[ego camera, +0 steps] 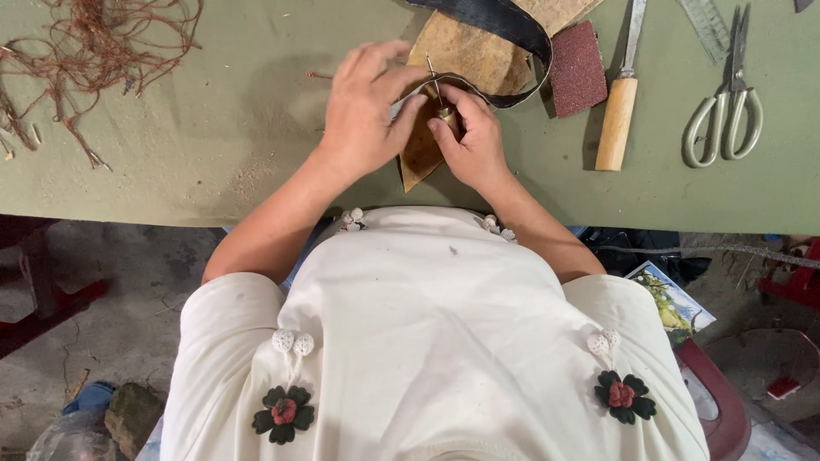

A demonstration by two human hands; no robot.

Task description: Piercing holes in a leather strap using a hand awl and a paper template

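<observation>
A brown leather piece lies on the green table, joined to a dark strap that curls away from me. My left hand presses down on the leather from the left, fingers curled over its edge. My right hand grips a small awl with a brass-coloured ferrule and a thin metal needle pointing up and away. The needle tip sits between my two hands, at the leather's upper edge. Part of the leather is hidden under both hands.
A reddish sandpaper block, a wooden-handled knife, scissors and a metal ruler lie at right. Tangled brown thread fills the far left. A red plastic stool and a printed booklet sit on the floor at right.
</observation>
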